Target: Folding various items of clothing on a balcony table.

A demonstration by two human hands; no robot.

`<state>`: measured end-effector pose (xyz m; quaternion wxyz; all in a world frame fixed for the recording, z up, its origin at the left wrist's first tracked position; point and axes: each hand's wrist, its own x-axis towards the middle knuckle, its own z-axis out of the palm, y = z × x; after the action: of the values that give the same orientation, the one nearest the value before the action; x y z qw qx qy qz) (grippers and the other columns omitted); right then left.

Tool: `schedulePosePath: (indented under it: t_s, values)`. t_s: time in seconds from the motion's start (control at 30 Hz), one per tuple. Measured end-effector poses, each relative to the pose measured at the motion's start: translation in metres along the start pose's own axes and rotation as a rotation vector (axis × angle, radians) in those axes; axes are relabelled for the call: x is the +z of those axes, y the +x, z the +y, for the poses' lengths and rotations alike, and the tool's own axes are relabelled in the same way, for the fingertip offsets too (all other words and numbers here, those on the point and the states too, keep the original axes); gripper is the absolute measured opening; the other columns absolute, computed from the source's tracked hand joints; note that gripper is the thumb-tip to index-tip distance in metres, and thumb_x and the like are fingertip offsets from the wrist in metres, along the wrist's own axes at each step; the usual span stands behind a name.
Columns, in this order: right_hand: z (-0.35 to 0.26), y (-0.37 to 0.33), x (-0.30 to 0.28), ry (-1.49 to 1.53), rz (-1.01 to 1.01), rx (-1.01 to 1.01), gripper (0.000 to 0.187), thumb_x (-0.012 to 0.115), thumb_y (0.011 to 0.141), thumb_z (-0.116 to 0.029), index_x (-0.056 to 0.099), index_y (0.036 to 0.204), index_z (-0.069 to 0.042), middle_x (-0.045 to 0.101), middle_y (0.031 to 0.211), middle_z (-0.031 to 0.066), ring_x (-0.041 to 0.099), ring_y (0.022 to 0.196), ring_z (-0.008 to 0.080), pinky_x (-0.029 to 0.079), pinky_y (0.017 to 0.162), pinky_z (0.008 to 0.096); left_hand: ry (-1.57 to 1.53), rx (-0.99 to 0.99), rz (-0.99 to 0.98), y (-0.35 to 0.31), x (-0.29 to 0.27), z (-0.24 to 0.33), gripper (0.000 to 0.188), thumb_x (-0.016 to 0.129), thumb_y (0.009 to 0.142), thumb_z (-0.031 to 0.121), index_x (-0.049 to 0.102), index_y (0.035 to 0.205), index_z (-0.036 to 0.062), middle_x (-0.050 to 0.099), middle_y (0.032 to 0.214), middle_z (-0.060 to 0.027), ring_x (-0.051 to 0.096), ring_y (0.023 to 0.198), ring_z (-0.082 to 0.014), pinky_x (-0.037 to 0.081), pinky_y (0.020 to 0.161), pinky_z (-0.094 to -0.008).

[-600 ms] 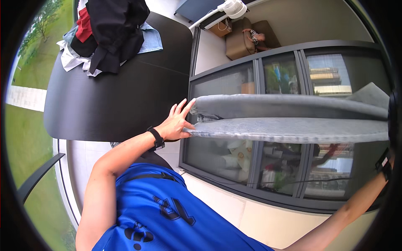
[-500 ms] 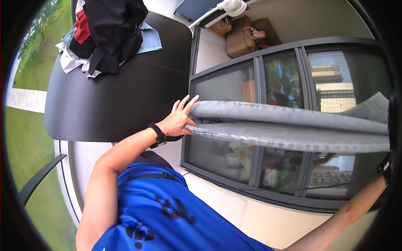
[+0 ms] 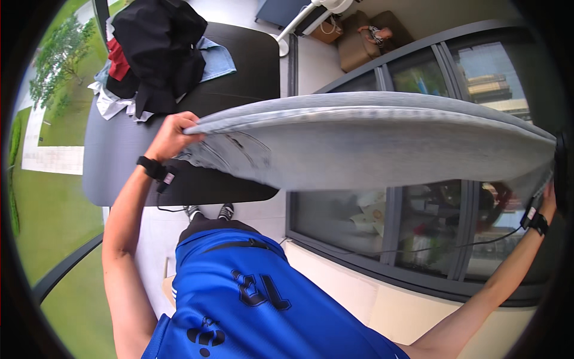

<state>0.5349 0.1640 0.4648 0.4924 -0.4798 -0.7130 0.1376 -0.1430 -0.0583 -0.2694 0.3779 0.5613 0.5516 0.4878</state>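
One grey, pale-seamed denim garment (image 3: pixel 371 152) stretches from left hand (image 3: pixel 174 135), pinching it, to right hand (image 3: pixel 548 202), grip unclear.

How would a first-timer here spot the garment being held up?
Start at the black table, upper left, then look right to the glass panels. Across the front of both, from the left hand to the right hand at the picture's edge, stretches the grey denim. Unlike the mostly black heap on the table, it is pale grey and held in the air.
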Motion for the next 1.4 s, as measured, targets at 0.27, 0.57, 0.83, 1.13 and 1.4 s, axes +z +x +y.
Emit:
schedulePosePath:
  t_s: [0.27, 0.57, 0.83, 1.13, 1.4]
  values:
    - [0.252, -0.118, 0.124, 0.330, -0.382, 0.204, 0.039, 0.060, 0.103, -0.008, 0.055, 0.140, 0.000, 0.067, 0.128, 0.0085, 0.064, 0.117, 0.0177, 0.049, 0.104, 0.0314, 0.037, -0.157, 0.480, -0.100, -0.154, 0.020, 0.039, 0.063, 0.078, -0.016, 0.057, 0.111, 0.0046, 0.056, 0.084, 0.0001, 0.054, 0.080, -0.0089, 0.045, 0.073, -0.0253]
    - [0.371, -0.293, 0.268, 0.671, -0.348, 0.532, 0.030, 0.057, 0.098, 0.000, 0.062, 0.128, 0.004, 0.071, 0.117, 0.0100, 0.067, 0.110, 0.0187, 0.050, 0.102, 0.0332, 0.776, -0.292, 0.443, -0.228, -0.202, 0.113, 0.009, 0.059, 0.068, -0.011, 0.058, 0.074, -0.0044, 0.060, 0.068, -0.0083, 0.055, 0.061, -0.0164, 0.041, 0.058, -0.0318]
    - [0.475, -0.316, 0.429, 0.341, -0.265, 0.819, 0.037, 0.063, 0.089, -0.001, 0.065, 0.125, 0.007, 0.071, 0.111, 0.0090, 0.066, 0.104, 0.0186, 0.051, 0.097, 0.0306, 0.952, -0.730, 0.075, -0.170, -0.246, 0.020, 0.036, 0.050, 0.070, -0.009, 0.072, 0.096, -0.0004, 0.070, 0.088, -0.0250, 0.069, 0.094, -0.0419, 0.053, 0.088, -0.0458]
    - [0.496, -0.478, 0.551, -0.525, -0.834, 0.353, 0.020, 0.072, 0.080, -0.010, 0.075, 0.098, -0.001, 0.076, 0.087, 0.0127, 0.075, 0.082, 0.0239, 0.060, 0.076, 0.0377, 1.186, -0.870, 0.325, -0.178, -0.203, -0.181, 0.100, 0.076, 0.077, 0.013, 0.028, 0.163, 0.0271, 0.028, 0.167, -0.0136, 0.026, 0.154, -0.0373, 0.028, 0.114, -0.0730]
    - [0.460, -0.617, 0.562, -0.261, -0.622, 1.324, 0.026, 0.073, 0.094, -0.031, 0.074, 0.093, -0.005, 0.073, 0.083, 0.0037, 0.066, 0.071, 0.0114, 0.053, 0.062, 0.0293, 0.607, -1.134, 0.989, -0.272, -0.135, -0.218, 0.105, 0.083, 0.075, 0.058, 0.045, 0.144, -0.0121, 0.064, 0.131, -0.0283, 0.064, 0.119, -0.0411, 0.051, 0.100, -0.0508]
